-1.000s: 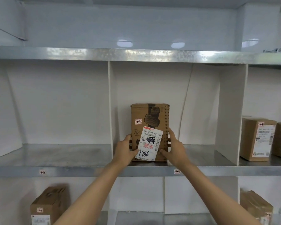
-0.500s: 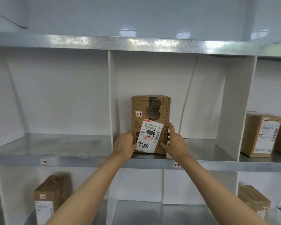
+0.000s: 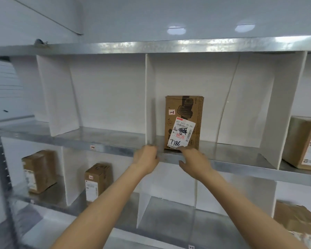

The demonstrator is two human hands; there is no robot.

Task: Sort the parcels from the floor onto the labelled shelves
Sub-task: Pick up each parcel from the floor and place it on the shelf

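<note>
Two bare forearms reach up from the bottom edge toward a metal shelf (image 3: 241,159) with a dull grey front lip. The left hand (image 3: 145,158) sits at the shelf edge, just below the foot of a white divider (image 3: 149,97); its fingers (image 3: 152,148) are curled loosely and grip nothing, though motion blur hides whether they touch the lip. The right hand (image 3: 194,161) is spread open at about 3 o'clock from the left one, thumb out, with its fingertips just below the bottom edge of the parcel (image 3: 184,123); whether they touch it I cannot tell.

The parcel stands upright on the shelf, in the compartment right of the divider, near its left side. It is a brown cardboard box with a white shipping label (image 3: 181,133) stuck at a slant and "7786" handwritten on it.

Half a second ago both hands clasped the box by its lower sides; now they are off it and lower, at the shelf edge, and the view has swung left.

On the shelf below, at 8 o'clock, stand two more brown boxes (image 3: 39,170) (image 3: 98,182) in separate compartments. Another box (image 3: 305,142) stands at 3 o'clock, past the next divider, and one (image 3: 298,220) at 4 o'clock. White panels back every compartment, and the upper shelf (image 3: 151,46) reflects ceiling lights.
</note>
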